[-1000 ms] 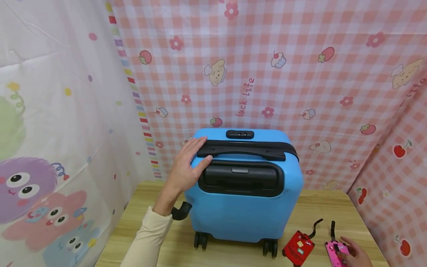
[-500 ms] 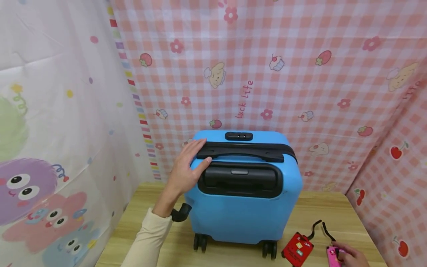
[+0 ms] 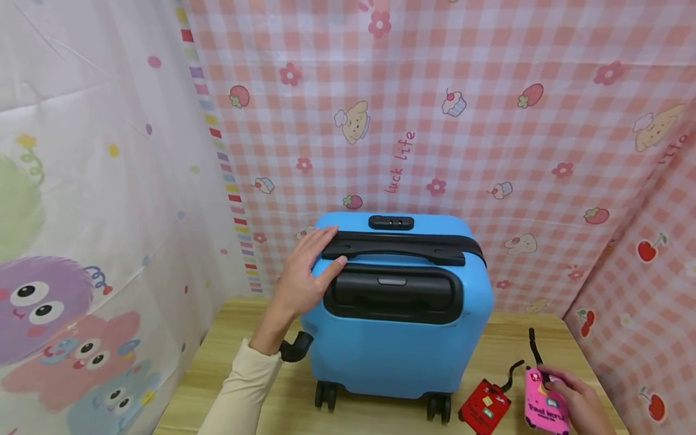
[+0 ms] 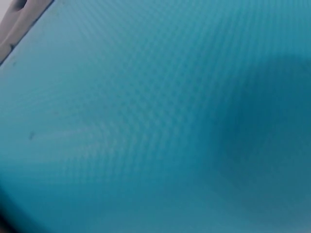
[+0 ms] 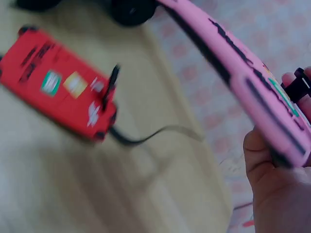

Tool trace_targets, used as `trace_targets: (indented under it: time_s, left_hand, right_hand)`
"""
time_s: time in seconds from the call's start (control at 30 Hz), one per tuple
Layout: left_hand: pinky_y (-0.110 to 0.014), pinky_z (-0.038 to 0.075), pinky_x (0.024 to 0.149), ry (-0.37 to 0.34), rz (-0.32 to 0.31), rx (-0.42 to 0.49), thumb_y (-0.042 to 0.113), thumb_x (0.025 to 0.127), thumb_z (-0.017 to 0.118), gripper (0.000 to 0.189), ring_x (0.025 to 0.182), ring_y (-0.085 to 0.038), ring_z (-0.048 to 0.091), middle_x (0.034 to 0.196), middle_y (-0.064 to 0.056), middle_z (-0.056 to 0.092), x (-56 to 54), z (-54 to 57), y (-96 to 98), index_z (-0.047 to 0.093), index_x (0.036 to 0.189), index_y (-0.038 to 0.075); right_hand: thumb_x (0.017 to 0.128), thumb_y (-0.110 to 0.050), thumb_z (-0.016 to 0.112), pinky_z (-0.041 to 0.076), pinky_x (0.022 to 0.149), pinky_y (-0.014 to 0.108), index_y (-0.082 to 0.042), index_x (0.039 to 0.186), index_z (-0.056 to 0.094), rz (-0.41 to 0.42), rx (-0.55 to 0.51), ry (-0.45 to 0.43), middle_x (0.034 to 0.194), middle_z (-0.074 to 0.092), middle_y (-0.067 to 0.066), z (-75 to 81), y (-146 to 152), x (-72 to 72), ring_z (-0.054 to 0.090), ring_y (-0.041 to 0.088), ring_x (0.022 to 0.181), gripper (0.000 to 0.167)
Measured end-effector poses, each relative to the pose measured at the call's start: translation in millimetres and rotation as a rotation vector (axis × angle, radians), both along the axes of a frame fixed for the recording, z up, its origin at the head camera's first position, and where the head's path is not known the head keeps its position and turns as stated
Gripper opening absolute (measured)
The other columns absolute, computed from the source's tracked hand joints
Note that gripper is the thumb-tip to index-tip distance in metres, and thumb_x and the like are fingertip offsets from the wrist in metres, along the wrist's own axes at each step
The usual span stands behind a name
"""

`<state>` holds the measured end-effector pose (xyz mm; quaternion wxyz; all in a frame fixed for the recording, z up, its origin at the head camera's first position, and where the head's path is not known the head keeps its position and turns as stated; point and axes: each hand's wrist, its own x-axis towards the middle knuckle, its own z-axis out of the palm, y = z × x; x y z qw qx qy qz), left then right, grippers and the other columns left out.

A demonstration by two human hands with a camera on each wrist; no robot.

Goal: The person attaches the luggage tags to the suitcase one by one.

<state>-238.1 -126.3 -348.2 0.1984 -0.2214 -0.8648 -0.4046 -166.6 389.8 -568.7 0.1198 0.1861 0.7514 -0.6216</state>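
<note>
A light-blue suitcase [image 3: 391, 356] stands upright on its wheels in the middle of the head view. My left hand [image 3: 301, 281] rests across its upper left corner, fingers extended over the top and thumb beside the black handle recess. Blurred blue shell [image 4: 146, 121] fills the left wrist view, where that hand is hidden. At the lower right, my right hand [image 3: 579, 399] pinches a pink luggage tag [image 3: 538, 402] by its edge, with the black strap pointing up. The right wrist view has this pink luggage tag [image 5: 262, 97] tilted, nearly edge-on, beside the thumb.
A red luggage tag [image 3: 484, 408] with a black strap lies between the suitcase and my right hand. The wooden tabletop [image 3: 511, 332] extends around the suitcase. Checked cloth [image 3: 435, 78] hangs behind and to the right, and a white printed curtain [image 3: 136, 211] at left.
The pink luggage tag has been picked up and tipped, so its printed front and raised strap show. The left hand and suitcase have stayed in place.
</note>
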Motion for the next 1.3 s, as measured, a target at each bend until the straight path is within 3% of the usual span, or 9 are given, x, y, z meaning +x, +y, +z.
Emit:
trace_targets:
  time_s: [0.1, 0.27, 0.33, 0.43, 0.57, 0.77, 1.03, 1.3]
  left_hand:
    - [-0.058, 0.022, 0.117, -0.007, -0.001, 0.005, 0.039, 0.097, 0.059, 0.059, 0.147, -0.026, 0.029, 0.154, -0.006, 0.043, 1.0, -0.7, 0.6, 0.047, 0.149, 0.016]
    - [-0.057, 0.022, 0.118, -0.018, 0.008, 0.002, 0.040, 0.097, 0.059, 0.058, 0.147, -0.025, 0.028, 0.155, -0.006, 0.042, 2.5, -1.4, 1.4, 0.047, 0.149, 0.018]
    - [-0.057, 0.021, 0.118, -0.023, 0.010, -0.001, 0.040, 0.097, 0.058, 0.058, 0.147, -0.025, 0.028, 0.155, -0.005, 0.042, 2.8, -1.3, 1.8, 0.047, 0.149, 0.019]
    - [-0.058, 0.021, 0.117, -0.029, 0.010, 0.000, 0.041, 0.097, 0.058, 0.058, 0.147, -0.025, 0.028, 0.155, -0.005, 0.041, 3.0, -1.0, 2.4, 0.047, 0.149, 0.019]
    - [-0.058, 0.021, 0.117, -0.032, 0.011, 0.003, 0.041, 0.097, 0.058, 0.058, 0.147, -0.025, 0.028, 0.155, -0.005, 0.041, 2.6, -0.6, 2.7, 0.046, 0.149, 0.019]
    - [-0.058, 0.021, 0.118, -0.038, 0.017, 0.000, 0.042, 0.097, 0.058, 0.058, 0.148, -0.025, 0.027, 0.156, -0.005, 0.040, 2.0, 0.4, 2.5, 0.046, 0.150, 0.020]
    - [-0.058, 0.020, 0.118, -0.048, 0.015, 0.008, 0.042, 0.097, 0.058, 0.058, 0.148, -0.025, 0.026, 0.156, -0.005, 0.040, 1.6, 1.2, 2.0, 0.046, 0.149, 0.020]
    - [-0.058, 0.020, 0.118, -0.052, 0.015, 0.010, 0.042, 0.097, 0.058, 0.058, 0.148, -0.024, 0.026, 0.157, -0.004, 0.039, 0.3, -0.3, 0.6, 0.046, 0.149, 0.020]
  right_hand:
    - [0.105, -0.015, 0.042, 0.053, 0.069, 0.030, -0.040, 0.107, 0.067, 0.033, -0.148, 0.143, 0.101, 0.060, -0.016, 11.3, -8, 1.4, 0.058, 0.011, 0.081, 0.035]
    - [0.107, -0.003, 0.035, 0.054, 0.073, 0.023, -0.013, 0.123, 0.068, 0.173, -0.474, 0.506, 0.116, 0.067, -0.009, 28.8, -18, -0.2, 0.063, 0.008, 0.094, 0.038]
    - [0.106, 0.000, 0.035, 0.054, 0.079, 0.021, -0.007, 0.126, 0.065, 0.207, -0.533, 0.590, 0.123, 0.065, -0.008, 36.4, -23, -1.6, 0.062, 0.006, 0.103, 0.037]
    - [0.104, 0.001, 0.042, 0.055, 0.080, 0.021, -0.006, 0.127, 0.064, 0.166, -0.435, 0.621, 0.123, 0.061, -0.007, 49.4, -32, -3.8, 0.062, 0.005, 0.101, 0.032]
    - [0.101, -0.004, 0.054, 0.056, 0.065, 0.022, -0.013, 0.124, 0.067, 0.078, -0.227, 0.595, 0.107, 0.062, -0.008, 68.8, -41, -5.3, 0.063, 0.006, 0.081, 0.028]
    - [0.101, -0.006, 0.054, 0.054, 0.051, 0.026, -0.011, 0.119, 0.069, 0.050, -0.204, 0.661, 0.093, 0.068, -0.005, 103.2, -53, -7.9, 0.064, 0.011, 0.063, 0.024]
    - [0.099, -0.014, 0.060, 0.051, 0.046, 0.025, -0.014, 0.109, 0.072, -0.017, 0.035, 0.703, 0.075, 0.068, -0.006, 143.9, -69, -10.1, 0.061, 0.009, 0.055, 0.015]
    - [0.098, -0.010, 0.061, 0.052, 0.047, 0.024, -0.012, 0.109, 0.072, -0.021, -0.017, 0.784, 0.077, 0.069, -0.004, 176.5, -86, -5.7, 0.062, 0.010, 0.055, 0.016]
